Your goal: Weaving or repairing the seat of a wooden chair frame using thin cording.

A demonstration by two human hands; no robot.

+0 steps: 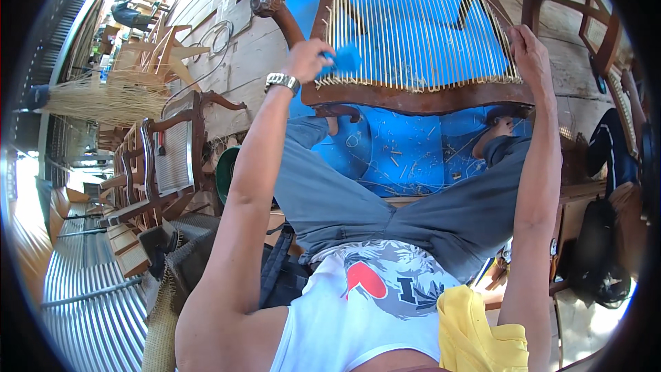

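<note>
A dark wooden armchair stands right in front of me. Pale cane strands run from back to front across its open seat frame, side by side. My left hand, with a metal watch on the wrist, is closed round a small blue tool with a wide flat end. That tool is over the seat's left front corner, at the strands' edge. At the seat's right side my right hand has its fingers curled together against the frame. What those fingers hold, if anything, is too small to make out.
Beneath the chair lies a blue sheet scattered with cane scraps. Other wooden chairs and a bundle of loose cane stand at left. A coiled strand rests on the plank floor. A black bag sits at right.
</note>
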